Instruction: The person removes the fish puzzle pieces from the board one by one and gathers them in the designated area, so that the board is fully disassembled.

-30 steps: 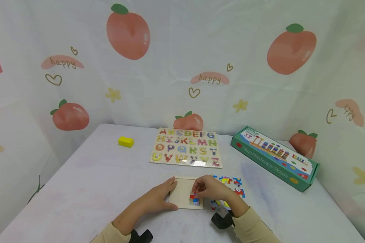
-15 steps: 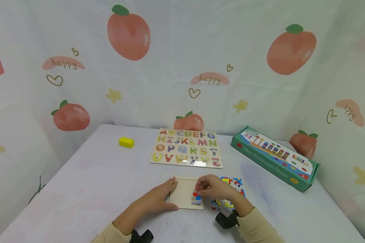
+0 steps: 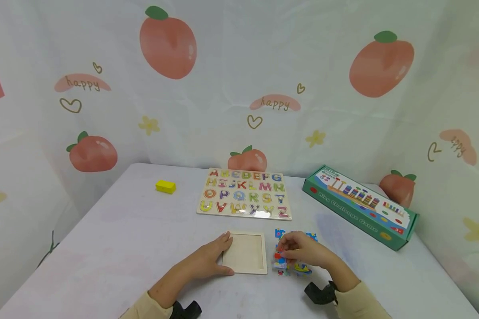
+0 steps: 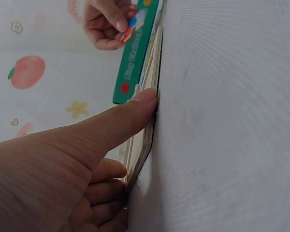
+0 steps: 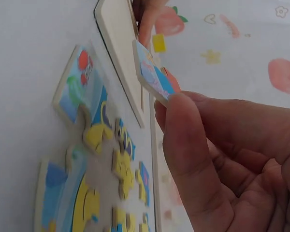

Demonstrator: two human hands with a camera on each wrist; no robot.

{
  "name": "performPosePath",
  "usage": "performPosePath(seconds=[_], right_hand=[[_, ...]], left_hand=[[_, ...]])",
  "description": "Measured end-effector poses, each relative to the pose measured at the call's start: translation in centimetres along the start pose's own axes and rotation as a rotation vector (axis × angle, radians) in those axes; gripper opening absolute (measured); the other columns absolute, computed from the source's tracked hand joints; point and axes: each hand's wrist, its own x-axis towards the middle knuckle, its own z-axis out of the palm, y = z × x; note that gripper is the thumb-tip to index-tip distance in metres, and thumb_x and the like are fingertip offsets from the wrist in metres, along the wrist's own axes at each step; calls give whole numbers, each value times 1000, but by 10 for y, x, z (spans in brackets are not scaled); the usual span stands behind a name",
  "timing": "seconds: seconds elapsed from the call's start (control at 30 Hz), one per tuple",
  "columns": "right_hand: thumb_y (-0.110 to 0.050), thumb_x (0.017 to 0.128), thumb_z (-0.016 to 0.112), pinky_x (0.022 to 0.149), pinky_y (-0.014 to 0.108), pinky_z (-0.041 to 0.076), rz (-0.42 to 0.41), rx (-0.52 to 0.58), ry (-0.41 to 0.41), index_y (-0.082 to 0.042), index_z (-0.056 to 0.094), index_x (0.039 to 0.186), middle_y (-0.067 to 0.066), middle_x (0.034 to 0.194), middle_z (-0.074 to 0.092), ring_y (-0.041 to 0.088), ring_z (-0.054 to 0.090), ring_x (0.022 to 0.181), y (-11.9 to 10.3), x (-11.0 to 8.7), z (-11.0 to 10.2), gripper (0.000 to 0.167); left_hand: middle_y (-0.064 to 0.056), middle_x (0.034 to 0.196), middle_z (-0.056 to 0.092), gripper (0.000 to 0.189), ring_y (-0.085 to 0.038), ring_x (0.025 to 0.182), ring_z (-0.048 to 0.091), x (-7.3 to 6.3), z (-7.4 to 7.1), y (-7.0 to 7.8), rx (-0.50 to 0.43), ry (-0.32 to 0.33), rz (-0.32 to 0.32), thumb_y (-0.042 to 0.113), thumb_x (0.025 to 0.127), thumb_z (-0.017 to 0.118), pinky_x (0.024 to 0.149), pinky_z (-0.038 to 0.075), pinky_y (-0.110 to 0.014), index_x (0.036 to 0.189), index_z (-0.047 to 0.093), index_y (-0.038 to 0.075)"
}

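Note:
My left hand (image 3: 210, 257) holds a shallow wooden puzzle tray (image 3: 243, 271) by its left side, thumb at the near corner and fingers at the far one. Bare wood shows inside the tray's raised rim. In the right wrist view, my right hand (image 5: 237, 159) pinches a jigsaw piece (image 5: 154, 77) printed in blue, pink and red between thumb and fingers. The piece is tilted and raised over several other jigsaw pieces (image 3: 302, 268) to the right of the tray. In the head view the hand covers part of those pieces, which carry yellow figures on blue.
Behind the tray lies a wooden alphabet board (image 3: 243, 216) with coloured letters. A yellow block (image 3: 165, 186) sits at the back left. A green Ring Challenge Game box (image 3: 359, 208) lies at an angle at the back right. A printed curtain (image 3: 207, 110) hangs behind the table.
My right hand has lifted the jigsaw piece out of the tray's right side and carried it right, over the other pieces. My left hand has stayed on the tray.

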Motion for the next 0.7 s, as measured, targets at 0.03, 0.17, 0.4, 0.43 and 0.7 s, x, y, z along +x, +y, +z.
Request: performPosePath(seconds=[0.03,0.17,0.4,0.43,0.7], right_hand=[[-12,90,61,59,25,55,5,4,-1,0,61,96,7,82,60,15,59,66,2,-2,-1,14],[-12,89,61,60,23,54,21,13,-5,0,60,98,5,83,59,13,58,68,8,-14,-8,15],[-10,86,64,60,24,55,26,32,5,3,59,100,5,83,59,12,59,68,24,-34,-24,20],[-11,86,64,61,24,55,37,38,9,3,59,101,5,82,59,12,59,68,27,-37,-27,21],[-16,85,66,62,24,56,103,71,28,6,58,102,5,83,60,13,59,70,42,-53,-46,28]], left_hand=[[-16,154,22,90,-31,143,22,0,0,0,2,1,1,41,75,74,113,25,-50,143,33,-1],[-16,154,21,89,-31,142,22,0,0,-1,3,1,9,41,76,74,113,25,-50,143,33,-1],[-17,154,21,89,-31,142,22,0,0,-1,10,1,18,41,76,74,112,25,-50,143,32,-2],[-17,154,21,89,-32,142,22,0,0,-1,10,1,17,40,76,74,112,25,-50,143,32,-2],[-16,154,21,90,-30,143,21,1,0,-1,12,-2,8,41,76,74,113,25,-49,143,33,-1]])
